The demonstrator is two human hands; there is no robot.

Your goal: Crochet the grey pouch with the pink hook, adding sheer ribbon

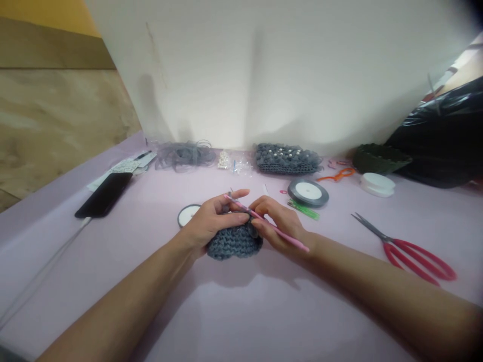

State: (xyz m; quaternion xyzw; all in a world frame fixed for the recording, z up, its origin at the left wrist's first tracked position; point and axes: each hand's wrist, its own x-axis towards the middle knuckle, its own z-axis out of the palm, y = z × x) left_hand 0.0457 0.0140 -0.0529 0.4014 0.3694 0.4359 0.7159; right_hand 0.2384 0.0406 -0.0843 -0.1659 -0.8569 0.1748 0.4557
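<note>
A small grey crocheted piece (234,242) rests on the lilac table (241,311) at the centre. My left hand (213,218) wraps its fingers over the top left of the piece and grips it. My right hand (279,223) pinches a pink crochet hook (269,223), whose tip lies at the piece's upper edge between the two hands. The hook's handle slants down to the right over my right wrist.
Red-handled scissors (411,251) lie at the right. A grey ribbon spool (308,192), a green clip (304,209), a finished grey beaded piece (287,158), loose grey ribbon (184,155) and a black phone (103,195) lie farther back. A black bag (441,141) fills the far right.
</note>
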